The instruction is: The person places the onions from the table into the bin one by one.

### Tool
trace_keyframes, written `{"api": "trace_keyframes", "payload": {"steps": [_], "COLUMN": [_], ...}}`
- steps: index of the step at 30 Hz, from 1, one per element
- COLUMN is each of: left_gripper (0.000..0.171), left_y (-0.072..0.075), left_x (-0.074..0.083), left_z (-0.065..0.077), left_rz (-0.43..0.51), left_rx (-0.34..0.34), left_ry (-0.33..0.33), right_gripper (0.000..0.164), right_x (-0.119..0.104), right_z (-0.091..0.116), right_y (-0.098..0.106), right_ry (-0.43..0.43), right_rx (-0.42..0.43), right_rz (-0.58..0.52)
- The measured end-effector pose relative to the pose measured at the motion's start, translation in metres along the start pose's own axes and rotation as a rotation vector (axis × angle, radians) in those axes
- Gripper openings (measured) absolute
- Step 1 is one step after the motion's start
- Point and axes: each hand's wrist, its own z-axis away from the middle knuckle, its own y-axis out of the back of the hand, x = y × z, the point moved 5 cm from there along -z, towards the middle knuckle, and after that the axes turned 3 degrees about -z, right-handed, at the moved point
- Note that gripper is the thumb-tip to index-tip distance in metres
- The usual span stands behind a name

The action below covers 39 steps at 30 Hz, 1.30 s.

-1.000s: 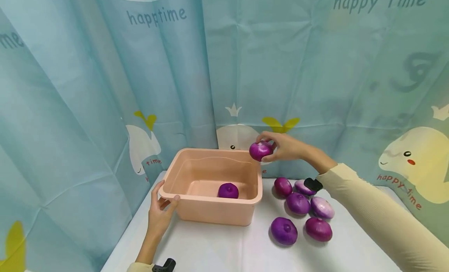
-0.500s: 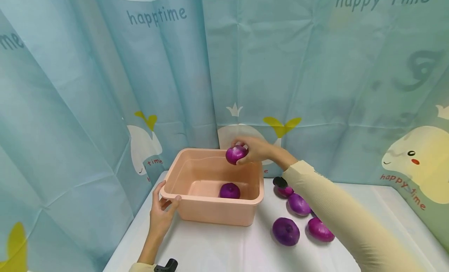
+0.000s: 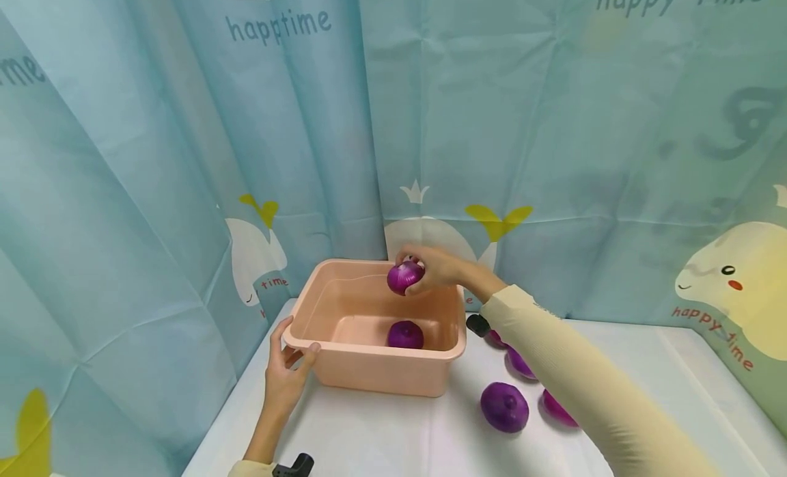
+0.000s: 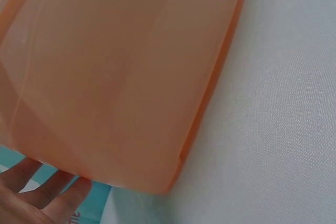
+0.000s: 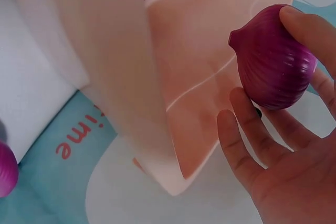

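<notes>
A pink plastic basin (image 3: 381, 371) stands on the white table, with one purple onion (image 3: 405, 334) lying inside at its right. My left hand (image 3: 285, 381) grips the basin's near left corner, thumb on the front rim and fingers round the left side; in the left wrist view its fingers (image 4: 65, 198) lie at the basin wall. Over the back right of the basin my right hand (image 3: 439, 267) holds another purple onion (image 3: 404, 277) between thumb and fingers. The right wrist view shows this onion (image 5: 275, 59) up close, its pointed tip toward the basin's inside.
Right of the basin, several more purple onions lie on the table (image 3: 393, 436), the nearest onion (image 3: 504, 407) in full view and others partly hidden by the right sleeve (image 3: 572, 368). A blue curtain (image 3: 467, 121) with whale prints hangs behind and at the left.
My right hand has carried its onion left from beyond the basin's right rim to above its inside, and slightly lower. The left hand keeps its grip on the corner.
</notes>
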Motion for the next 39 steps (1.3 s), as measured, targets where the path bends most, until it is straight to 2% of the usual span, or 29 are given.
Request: {"api": "trace_keyframes", "payload": {"steps": [4,11,16,22,27,33,39], "left_gripper": [0.074,0.074,0.075,0.075,0.074,0.073,0.073], "left_y": [0.0,0.0,0.0,0.001,0.0,0.001,0.002], "left_x": [0.0,0.0,0.002,0.003,0.0,-0.002,-0.001], "left_z": [0.0,0.0,0.0,-0.001,-0.001,-0.002,-0.002], "left_rz": [0.001,-0.004,0.0,-0.007,-0.01,-0.024,-0.009], "left_rx": [0.001,0.006,0.007,0.003,0.003,0.0,-0.015], "left_ry": [-0.007,-0.014,-0.019,-0.02,-0.008,0.03,0.037], "right_gripper": [0.052,0.069,0.075,0.074,0.071,0.076,0.077], "right_x": [-0.001,-0.001,-0.002,0.002,0.011,0.032,0.055], "right_z": [-0.001,-0.003,-0.001,0.011,0.033,0.073,0.115], "right_y": [-0.001,-0.001,0.002,0.009,0.02,0.039,0.052], "right_ry": [0.012,0.044,0.084,0.121,0.147,0.049,0.019], "right_rx": [0.003,-0.006,-0.001,0.031,0.076,0.135,0.179], "right_rz": [0.014,0.061,0.077,0.023,-0.024,0.007,0.039]}}
